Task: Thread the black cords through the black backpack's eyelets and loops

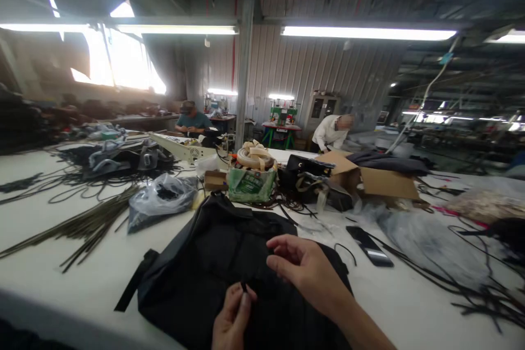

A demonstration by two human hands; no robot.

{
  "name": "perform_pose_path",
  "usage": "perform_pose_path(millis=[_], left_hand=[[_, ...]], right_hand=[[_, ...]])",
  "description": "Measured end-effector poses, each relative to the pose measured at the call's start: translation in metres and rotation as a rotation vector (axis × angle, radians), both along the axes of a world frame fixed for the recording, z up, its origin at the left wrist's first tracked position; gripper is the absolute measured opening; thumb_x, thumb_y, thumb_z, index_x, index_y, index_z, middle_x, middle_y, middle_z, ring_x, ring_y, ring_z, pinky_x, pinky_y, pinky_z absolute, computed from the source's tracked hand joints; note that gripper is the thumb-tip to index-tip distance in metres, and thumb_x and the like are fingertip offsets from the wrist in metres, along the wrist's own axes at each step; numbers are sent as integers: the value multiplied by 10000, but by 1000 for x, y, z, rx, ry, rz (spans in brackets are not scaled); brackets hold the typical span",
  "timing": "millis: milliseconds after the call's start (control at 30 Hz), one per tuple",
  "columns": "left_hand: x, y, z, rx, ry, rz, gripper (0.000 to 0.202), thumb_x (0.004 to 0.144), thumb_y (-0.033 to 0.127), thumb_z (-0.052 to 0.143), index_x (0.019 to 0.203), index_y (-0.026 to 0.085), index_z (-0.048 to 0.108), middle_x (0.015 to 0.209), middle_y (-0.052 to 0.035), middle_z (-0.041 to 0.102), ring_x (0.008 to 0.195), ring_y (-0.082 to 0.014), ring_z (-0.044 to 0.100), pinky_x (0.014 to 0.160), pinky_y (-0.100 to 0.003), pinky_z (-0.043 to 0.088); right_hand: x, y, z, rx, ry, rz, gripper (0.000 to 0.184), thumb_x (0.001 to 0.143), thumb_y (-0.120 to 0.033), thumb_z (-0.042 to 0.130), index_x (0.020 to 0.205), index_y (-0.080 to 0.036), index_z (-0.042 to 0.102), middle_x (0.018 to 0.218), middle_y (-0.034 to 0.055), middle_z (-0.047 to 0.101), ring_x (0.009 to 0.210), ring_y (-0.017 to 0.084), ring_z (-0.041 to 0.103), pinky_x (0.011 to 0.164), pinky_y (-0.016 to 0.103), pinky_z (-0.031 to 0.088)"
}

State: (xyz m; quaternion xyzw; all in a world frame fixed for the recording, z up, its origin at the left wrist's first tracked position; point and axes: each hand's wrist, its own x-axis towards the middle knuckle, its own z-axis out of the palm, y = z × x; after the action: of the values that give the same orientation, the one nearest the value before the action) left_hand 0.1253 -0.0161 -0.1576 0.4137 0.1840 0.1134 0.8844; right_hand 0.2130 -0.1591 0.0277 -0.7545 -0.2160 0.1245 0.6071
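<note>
A black fabric bag (184, 268) lies spread out in front of me, with a strap sticking out at its left. Over its lower middle, my left hand (233, 320) pinches a small black piece (244, 286) between thumb and forefinger. It looks like the end of a strip or cord, but its kind is unclear. My right hand (305, 270) is above the bag's right half with fingers curled and the thumb near the forefinger. Something small and dark seems to be between those fingertips; against the black fabric I cannot make it out.
Right of the bag lies a phone (369, 246), beside black cords and clear plastic bags (430, 240). Behind stand a green box (252, 185) with tape rolls, black bags (307, 169) and a carton (388, 183). Cord bundles (94, 219) lie left. Two people work farther back.
</note>
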Motion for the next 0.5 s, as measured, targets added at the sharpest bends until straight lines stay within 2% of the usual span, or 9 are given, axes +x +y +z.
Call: perform_pose_path(millis=[33,67,133,167,233,300,367,400,500], left_hand=[[3,0,1,34,-13,83,313,784,357,1026,909,174,804,1011,-70,775,923,-230,742,701,-208,588],[5,0,2,45,11,110,337,763,348,1036,924,153,813,850,-44,733,728,-170,681,569,-185,522],[7,-3,8,9,70,62,375,756,337,1032,972,119,817,635,15,603,520,-124,536,436,-188,421],[6,-5,11,-38,104,16,367,762,308,1021,992,113,812,613,22,590,498,-132,537,426,-196,428],[2,-11,17,-172,143,-53,294,812,203,962,1035,108,796,712,-28,687,582,-186,665,488,-234,531],[-2,-15,22,-325,177,-74,170,910,128,851,1060,94,779,828,-81,755,652,-213,733,534,-257,579],[-5,-15,25,-436,200,-86,71,1015,126,733,1060,79,761,822,-90,755,633,-201,730,532,-255,578],[-6,-14,26,-467,209,-89,88,1050,142,693,1054,77,752,803,-84,746,615,-191,720,525,-251,572],[-6,-10,31,-511,228,-78,121,1090,148,638,1052,75,727,821,-89,744,625,-174,727,492,-215,534]], right_hand=[[-11,-14,-17,22,43,-40,387,859,-447,844,1134,-179,793,831,22,752,691,174,673,619,277,536],[-22,-24,-33,43,77,-68,413,862,-459,840,1156,-173,793,861,40,769,711,192,695,627,291,552],[-42,-32,-63,74,112,-84,401,885,-448,816,1185,-183,805,919,65,802,761,224,735,656,315,576],[-51,-31,-75,69,94,-70,351,901,-414,799,1180,-201,819,946,68,815,797,236,752,689,324,586],[-68,-24,-93,-8,-31,-37,259,918,-288,766,1164,-254,841,988,49,826,862,241,764,765,334,592],[-80,-16,-105,-174,-232,-44,304,883,-140,756,1133,-289,846,1012,29,825,929,252,754,846,350,578],[-87,-9,-113,-343,-400,-65,342,824,-58,793,1069,-292,835,1019,17,820,976,274,729,883,370,558],[-88,-7,-115,-395,-455,-71,341,797,-37,821,1032,-285,825,1029,14,816,1000,284,718,893,374,551],[-85,-7,-114,-359,-524,-40,308,799,-45,874,999,-268,803,1063,6,791,1025,258,702,907,344,560]])
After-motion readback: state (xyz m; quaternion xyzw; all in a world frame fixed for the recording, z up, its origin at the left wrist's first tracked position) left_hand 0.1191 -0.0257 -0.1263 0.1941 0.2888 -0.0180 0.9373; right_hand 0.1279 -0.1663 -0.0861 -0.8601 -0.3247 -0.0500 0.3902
